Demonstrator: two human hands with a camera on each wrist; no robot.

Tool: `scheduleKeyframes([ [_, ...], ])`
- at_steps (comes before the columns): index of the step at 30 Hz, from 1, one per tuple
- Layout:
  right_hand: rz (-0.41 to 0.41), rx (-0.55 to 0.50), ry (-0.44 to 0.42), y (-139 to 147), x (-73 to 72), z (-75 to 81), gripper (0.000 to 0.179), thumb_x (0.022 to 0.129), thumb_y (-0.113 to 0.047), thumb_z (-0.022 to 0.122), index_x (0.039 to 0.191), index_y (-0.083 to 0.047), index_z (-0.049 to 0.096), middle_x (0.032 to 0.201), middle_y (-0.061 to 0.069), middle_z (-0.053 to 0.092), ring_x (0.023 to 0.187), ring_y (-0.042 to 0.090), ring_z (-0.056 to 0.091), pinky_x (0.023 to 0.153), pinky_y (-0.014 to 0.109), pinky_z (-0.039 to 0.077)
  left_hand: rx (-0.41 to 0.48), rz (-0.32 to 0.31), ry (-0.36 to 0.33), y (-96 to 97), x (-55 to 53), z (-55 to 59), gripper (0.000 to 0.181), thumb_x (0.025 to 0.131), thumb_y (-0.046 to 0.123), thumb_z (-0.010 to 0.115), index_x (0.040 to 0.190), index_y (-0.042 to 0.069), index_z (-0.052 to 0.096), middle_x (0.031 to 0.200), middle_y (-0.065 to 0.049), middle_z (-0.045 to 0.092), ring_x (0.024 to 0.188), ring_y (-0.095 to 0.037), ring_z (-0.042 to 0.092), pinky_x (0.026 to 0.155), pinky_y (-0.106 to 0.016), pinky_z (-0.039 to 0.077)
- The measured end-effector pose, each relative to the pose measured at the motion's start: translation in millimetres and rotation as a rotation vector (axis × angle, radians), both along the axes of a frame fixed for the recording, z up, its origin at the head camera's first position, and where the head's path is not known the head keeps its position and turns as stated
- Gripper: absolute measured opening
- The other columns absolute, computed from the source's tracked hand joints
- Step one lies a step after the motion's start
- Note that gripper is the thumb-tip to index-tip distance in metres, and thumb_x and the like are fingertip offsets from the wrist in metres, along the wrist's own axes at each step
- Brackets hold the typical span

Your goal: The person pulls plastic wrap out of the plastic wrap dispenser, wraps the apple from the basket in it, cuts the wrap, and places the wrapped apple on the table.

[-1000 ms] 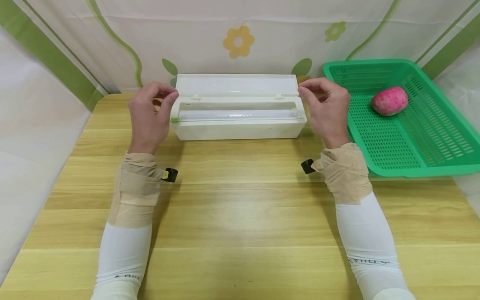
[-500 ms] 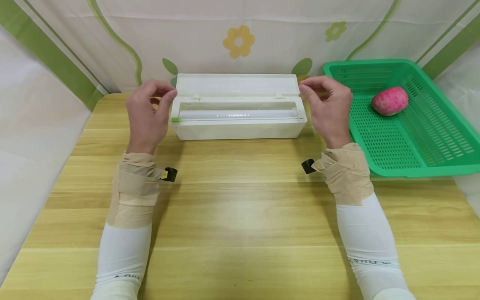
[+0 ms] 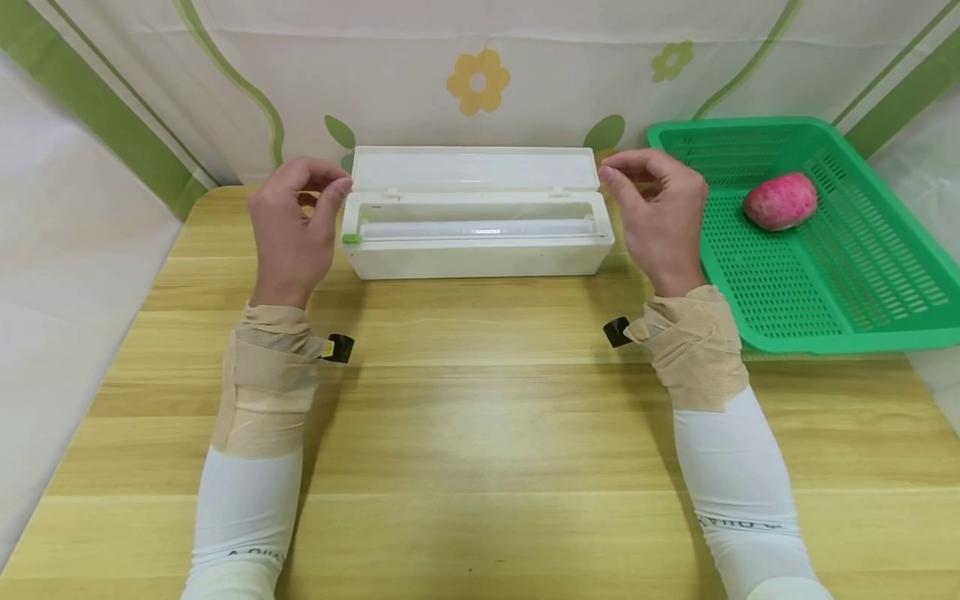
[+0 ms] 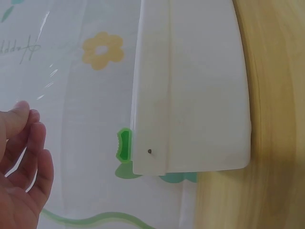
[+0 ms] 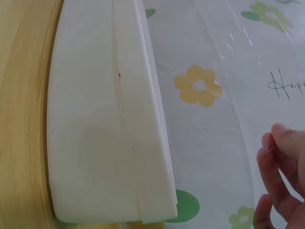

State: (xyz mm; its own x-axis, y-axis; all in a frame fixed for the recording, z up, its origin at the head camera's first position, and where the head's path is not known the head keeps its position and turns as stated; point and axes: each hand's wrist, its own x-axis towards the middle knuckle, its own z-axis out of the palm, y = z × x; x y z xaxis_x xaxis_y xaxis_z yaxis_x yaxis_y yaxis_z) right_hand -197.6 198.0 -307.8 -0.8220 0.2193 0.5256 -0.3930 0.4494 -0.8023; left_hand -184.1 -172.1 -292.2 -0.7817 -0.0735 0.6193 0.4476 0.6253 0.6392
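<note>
Left hand (image 3: pixel 295 229) and right hand (image 3: pixel 662 221) closely pinch clear film (image 5: pixel 238 130) (glinting, faintly creased).

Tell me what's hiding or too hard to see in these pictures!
Head view: the underside of the pink thing, hidden by its own top.
Head view: the green basket's right end, cut off by the picture's edge.
Head view: the clear film's edges, too see-through to trace.
Left wrist view: the white box's far end, cut off by the top edge.

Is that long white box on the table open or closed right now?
Open. The white box has its lid swung back behind it, and the roll inside shows through the uncovered top.
</note>
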Motion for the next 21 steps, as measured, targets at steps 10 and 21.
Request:
scheduleKeyframes([
  [10, 0.010, -0.017, 0.015, 0.2, 1.3, 1.0, 0.016, 0.096, -0.023, 0.080, 0.104, -0.010, 0.083, 0.098, -0.001, 0.080, 0.082, 0.007, 0.065, 0.072, 0.024, 0.046, 0.013, 0.000, 0.006, 0.2, 0.7, 1.7, 0.021, 0.104, 0.017, 0.069, 0.104, -0.003, 0.076, 0.102, -0.016, 0.076, 0.085, 0.007, 0.059, 0.080, -0.012, 0.048],
  [21, 0.013, -0.019, 0.024, -0.2, 2.2, 5.2, 0.012, 0.096, -0.020, 0.080, 0.103, -0.011, 0.083, 0.098, -0.004, 0.079, 0.084, 0.007, 0.066, 0.074, 0.023, 0.047, 0.010, 0.006, 0.022, -0.8, 1.5, 4.7, 0.020, 0.103, 0.016, 0.070, 0.103, -0.003, 0.076, 0.100, -0.015, 0.076, 0.084, 0.009, 0.058, 0.078, -0.013, 0.047],
])
